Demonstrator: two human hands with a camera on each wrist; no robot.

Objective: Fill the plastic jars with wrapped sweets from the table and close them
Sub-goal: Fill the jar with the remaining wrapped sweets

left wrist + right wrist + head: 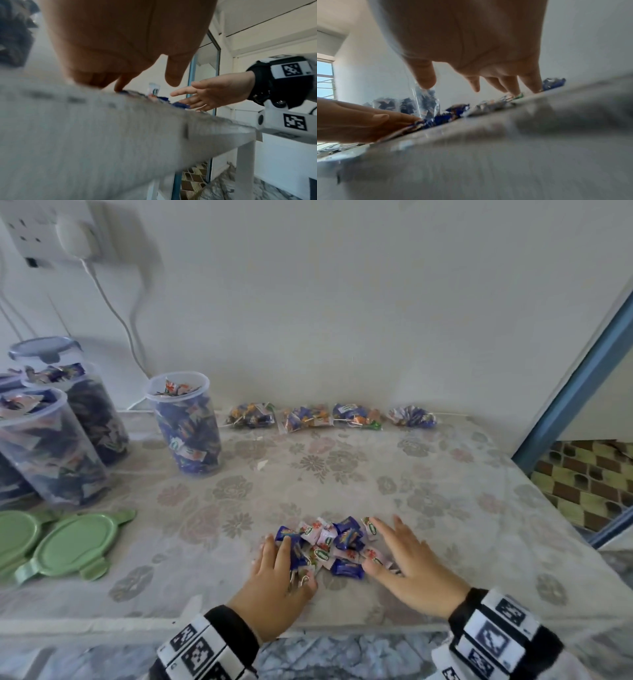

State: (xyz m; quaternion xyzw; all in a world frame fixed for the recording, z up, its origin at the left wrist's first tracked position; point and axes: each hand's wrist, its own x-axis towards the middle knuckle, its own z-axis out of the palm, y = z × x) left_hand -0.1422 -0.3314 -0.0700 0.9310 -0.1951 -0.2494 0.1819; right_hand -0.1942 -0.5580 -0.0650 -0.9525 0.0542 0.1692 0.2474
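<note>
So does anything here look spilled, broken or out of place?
Nothing looks damaged. The loose sweets between the left hand and right hand are a gathered heap, not a spill. The open jar stands upright, brimful; two green lids lie off the jars.

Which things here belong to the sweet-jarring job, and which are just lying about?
Job:
- loose sweets, between left hand and right hand
- open jar
- filled jars
- green lids
- bagged sweets

Lying about:
- wall charger
- white cable
</note>
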